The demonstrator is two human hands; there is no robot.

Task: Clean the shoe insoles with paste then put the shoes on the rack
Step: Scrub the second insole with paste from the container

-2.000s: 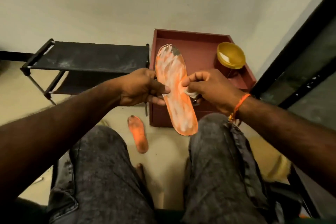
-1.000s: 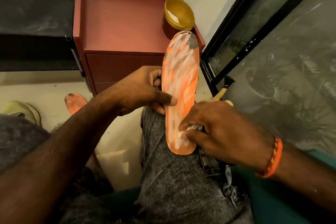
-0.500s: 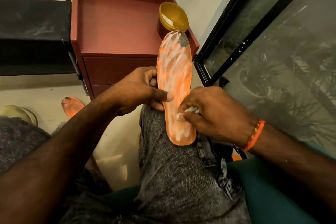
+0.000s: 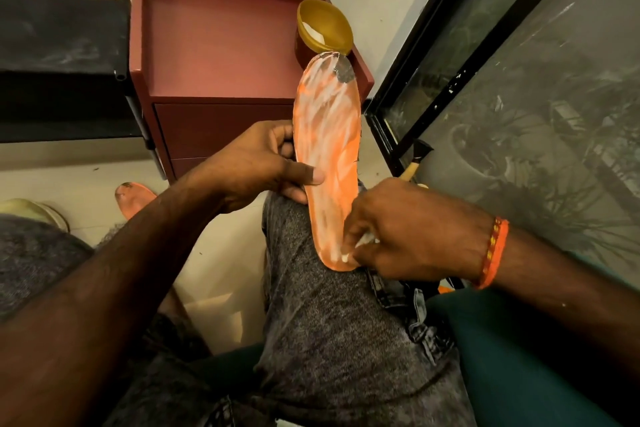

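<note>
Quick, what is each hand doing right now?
Left hand: grips the orange paste-smeared shoe insole by its edge.
Right hand: pinches a small white wad against the insole's heel.

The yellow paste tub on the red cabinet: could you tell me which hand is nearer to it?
Left. The left hand grips the insole mid-length, below the yellow paste tub; the right hand rubs the insole's near end, farther away.

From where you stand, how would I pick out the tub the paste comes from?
Find the dark red cabinet against the wall, left of the black-framed window. At the cabinet top's back right corner, just beyond the tip of the orange insole, stands the paste tub. It is the only round, open, yellow-gold thing there, with white paste inside.
</note>
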